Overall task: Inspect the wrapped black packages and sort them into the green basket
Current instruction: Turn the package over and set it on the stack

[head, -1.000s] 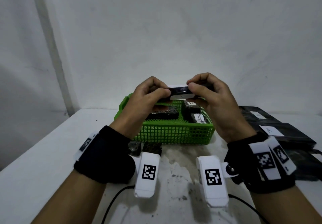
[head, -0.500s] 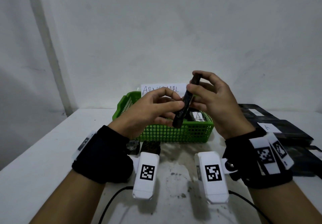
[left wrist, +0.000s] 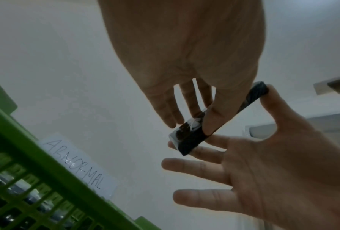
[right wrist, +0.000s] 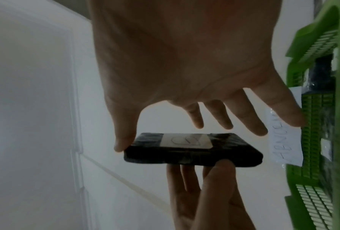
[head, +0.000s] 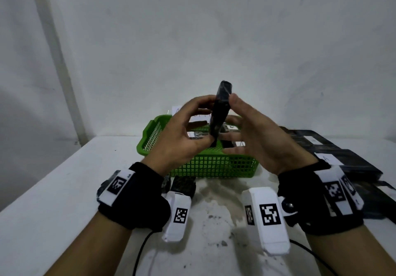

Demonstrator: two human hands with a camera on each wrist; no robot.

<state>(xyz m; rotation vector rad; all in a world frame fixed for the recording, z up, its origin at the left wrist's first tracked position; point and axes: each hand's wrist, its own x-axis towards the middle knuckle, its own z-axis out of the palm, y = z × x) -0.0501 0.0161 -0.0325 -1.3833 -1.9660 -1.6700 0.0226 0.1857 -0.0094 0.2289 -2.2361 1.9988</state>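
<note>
A black wrapped package stands upright and edge-on above the green basket. My left hand pinches its lower half between thumb and fingers. My right hand has its fingers spread straight, and its thumb tip touches the package's upper end. In the right wrist view the package shows a white label on one face. In the left wrist view the package lies between both hands. Several other black packages with white labels lie in the basket.
A paper sign reading ABNORMAL hangs on the basket's far rim. More black packages are stacked on the white table to the right. A small dark object lies before the basket. A white wall stands close behind.
The package went from lying level between both hands to standing upright on edge, and rose a little. My right fingers spread open from their grip while the left hand kept its pinch.
</note>
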